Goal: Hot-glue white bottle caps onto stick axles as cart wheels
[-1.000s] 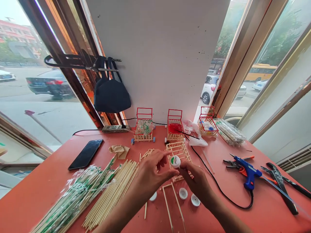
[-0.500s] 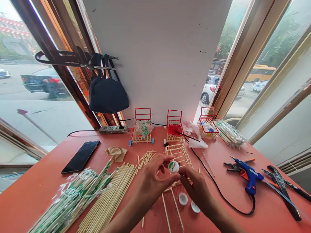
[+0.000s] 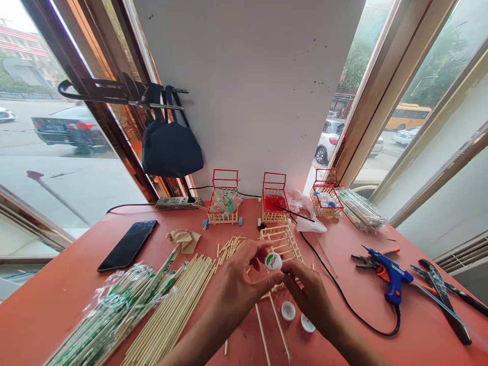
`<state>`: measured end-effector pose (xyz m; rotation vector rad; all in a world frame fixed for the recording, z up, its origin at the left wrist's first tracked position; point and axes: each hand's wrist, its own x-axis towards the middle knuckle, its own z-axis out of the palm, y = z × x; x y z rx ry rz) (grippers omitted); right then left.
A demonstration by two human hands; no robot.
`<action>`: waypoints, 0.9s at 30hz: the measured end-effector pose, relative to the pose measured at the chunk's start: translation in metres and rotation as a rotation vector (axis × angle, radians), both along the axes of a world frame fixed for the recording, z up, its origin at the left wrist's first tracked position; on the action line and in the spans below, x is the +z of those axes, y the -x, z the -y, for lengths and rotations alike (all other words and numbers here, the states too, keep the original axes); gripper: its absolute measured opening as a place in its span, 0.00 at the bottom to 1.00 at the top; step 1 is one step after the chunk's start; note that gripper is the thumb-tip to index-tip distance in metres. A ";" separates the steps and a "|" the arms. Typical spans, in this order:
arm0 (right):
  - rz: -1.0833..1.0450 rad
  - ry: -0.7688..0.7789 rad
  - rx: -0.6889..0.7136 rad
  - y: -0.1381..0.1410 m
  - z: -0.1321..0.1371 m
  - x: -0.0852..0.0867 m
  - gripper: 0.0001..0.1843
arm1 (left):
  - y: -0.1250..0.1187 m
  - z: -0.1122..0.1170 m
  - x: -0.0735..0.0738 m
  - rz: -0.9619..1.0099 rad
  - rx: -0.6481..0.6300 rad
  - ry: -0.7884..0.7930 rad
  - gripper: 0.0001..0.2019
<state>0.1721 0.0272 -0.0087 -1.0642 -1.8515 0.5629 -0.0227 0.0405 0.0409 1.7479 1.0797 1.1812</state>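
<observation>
A white bottle cap [image 3: 273, 261] with a green mark and lettering on its top is held up over the table. My left hand [image 3: 244, 274] curls around its left side, index finger above and thumb below. From the right, my right hand [image 3: 307, 284] pinches at the cap's edge; its fingertips are partly hidden. Behind the hands lies a small stick frame [image 3: 293, 244], partly covered by them. Two more white caps, a left one [image 3: 288, 311] and a right one [image 3: 307, 323], rest hollow side up below my right hand, beside two long sticks [image 3: 280, 328].
Wooden sticks [image 3: 171, 305] and a plastic-wrapped bundle [image 3: 110, 310] lie left, near a phone [image 3: 127, 245]. A blue glue gun [image 3: 394, 279], its cord, and pliers [image 3: 438, 290] lie right. Small stick carts [image 3: 224, 218] stand by the wall, one holding a red dish [image 3: 273, 203].
The hands and cap keep nearly the same pose. The whole view has shifted very slightly; nothing has been taken up or let go.
</observation>
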 end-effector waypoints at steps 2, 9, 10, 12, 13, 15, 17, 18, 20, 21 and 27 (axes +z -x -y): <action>-0.013 -0.003 -0.020 0.001 0.001 0.000 0.07 | -0.001 0.001 -0.004 0.086 0.009 0.013 0.27; -0.017 -0.048 -0.053 -0.001 0.000 0.002 0.07 | -0.006 0.008 -0.043 0.307 0.099 0.015 0.28; -0.013 -0.061 -0.050 -0.001 0.000 0.002 0.07 | -0.007 0.011 -0.048 0.344 0.116 0.023 0.26; -0.008 -0.074 -0.037 0.000 0.001 0.002 0.07 | -0.007 0.015 -0.056 0.390 0.149 0.001 0.23; -0.006 -0.071 -0.029 0.000 0.001 0.002 0.06 | -0.006 0.017 -0.058 0.398 0.162 -0.009 0.21; -0.001 -0.058 -0.013 0.001 0.001 0.000 0.06 | -0.004 0.018 -0.061 0.389 0.174 -0.032 0.20; 0.010 -0.040 0.001 0.002 0.001 -0.001 0.07 | 0.000 0.018 -0.062 0.363 0.163 -0.068 0.19; 0.018 -0.036 0.003 0.002 0.001 -0.002 0.07 | 0.002 0.017 -0.062 0.350 0.162 -0.097 0.19; 0.032 -0.043 -0.002 0.002 0.000 -0.003 0.07 | 0.005 0.016 -0.063 0.320 0.180 -0.177 0.17; 0.037 -0.050 -0.004 0.002 0.000 -0.004 0.07 | 0.006 0.016 -0.063 0.296 0.194 -0.226 0.16; 0.048 -0.065 -0.010 0.004 0.004 -0.007 0.07 | 0.010 0.022 -0.053 0.073 0.219 -0.569 0.13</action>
